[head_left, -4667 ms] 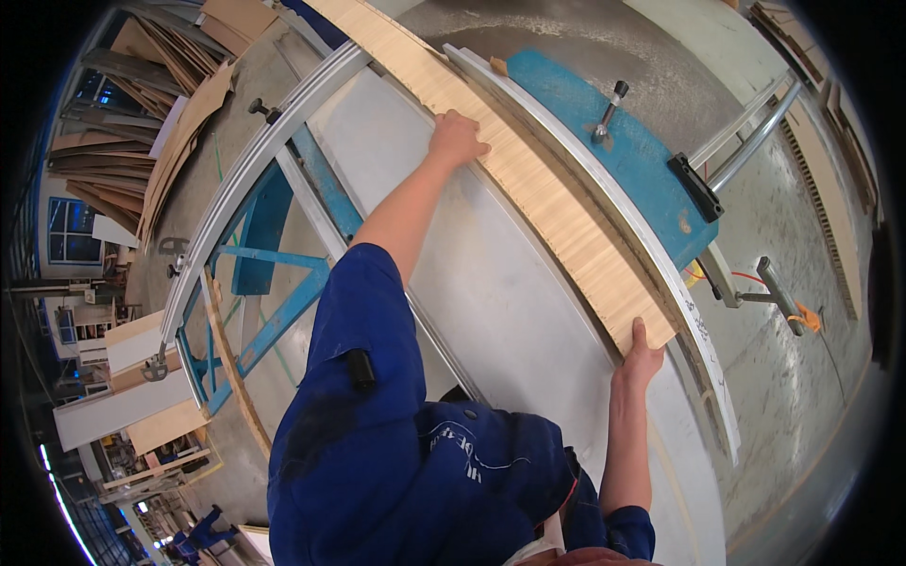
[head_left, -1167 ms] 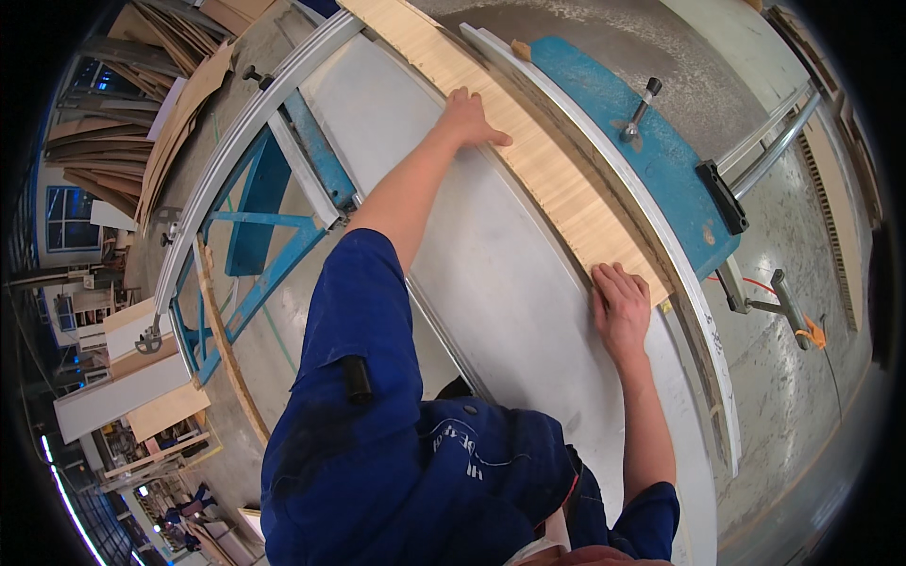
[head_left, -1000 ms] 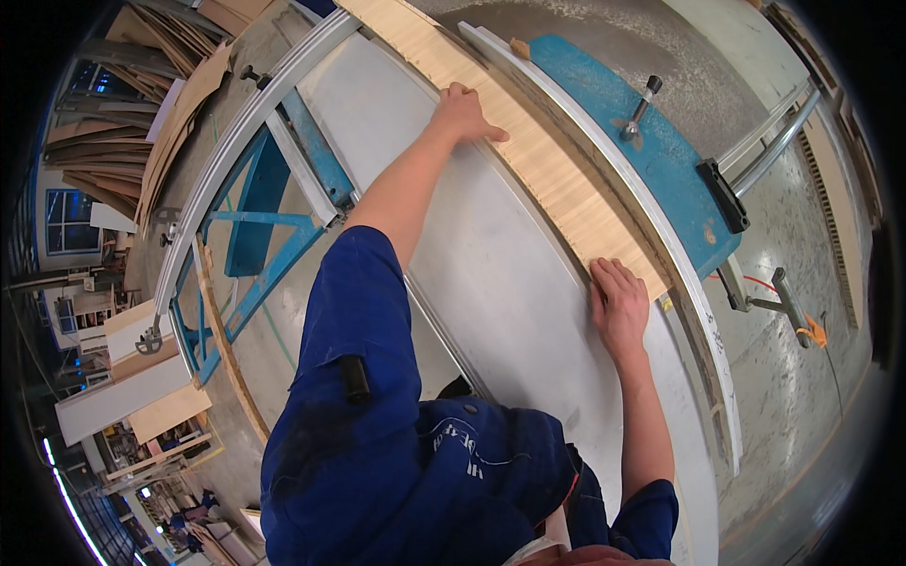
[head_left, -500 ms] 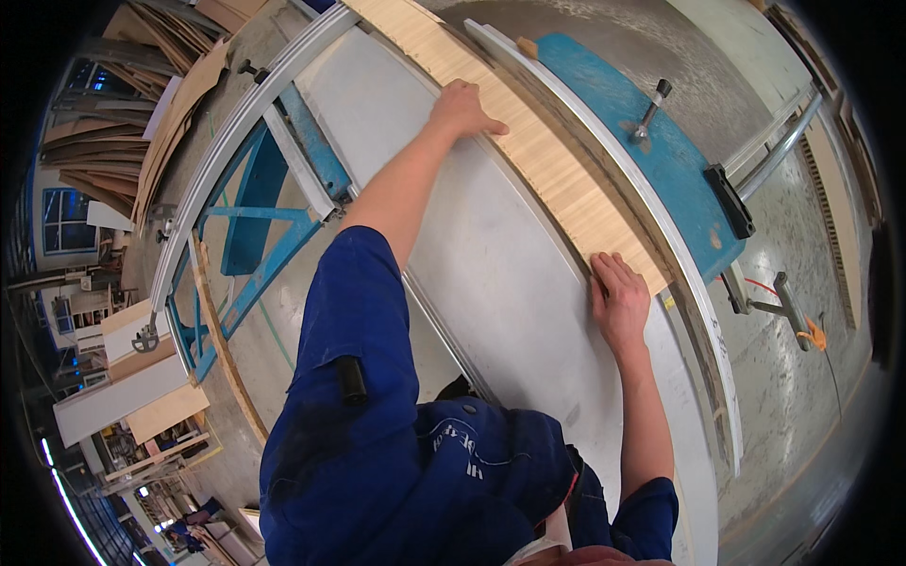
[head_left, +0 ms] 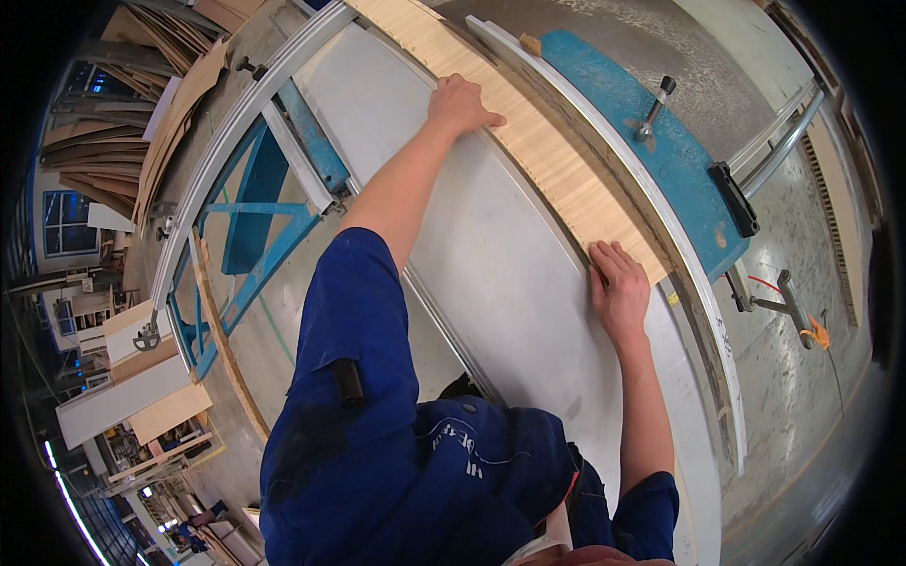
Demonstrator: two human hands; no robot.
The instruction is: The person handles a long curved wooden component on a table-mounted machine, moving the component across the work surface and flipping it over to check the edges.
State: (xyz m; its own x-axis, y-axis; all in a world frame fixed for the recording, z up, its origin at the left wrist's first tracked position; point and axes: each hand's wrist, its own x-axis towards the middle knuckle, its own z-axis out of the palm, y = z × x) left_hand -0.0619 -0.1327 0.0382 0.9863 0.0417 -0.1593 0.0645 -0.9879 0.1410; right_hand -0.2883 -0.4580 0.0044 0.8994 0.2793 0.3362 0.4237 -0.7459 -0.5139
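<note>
This is a woodworking shop, of the industrial kind. A large grey metal machine surface (head_left: 510,283) fills the middle, bordered by a long aluminium fence rail (head_left: 613,179) and a blue machine body (head_left: 661,160) with a clamping lever (head_left: 653,108) and a black handle (head_left: 734,198). A long strip of pale wood veneer (head_left: 528,141) lies along the fence. Thin wooden sheets (head_left: 160,85) are stacked in piles at the upper left, and more boards (head_left: 142,377) rest on low racks at the left. The concrete floor (head_left: 802,311) is dusty, and the person wears blue work overalls (head_left: 377,453).
</note>
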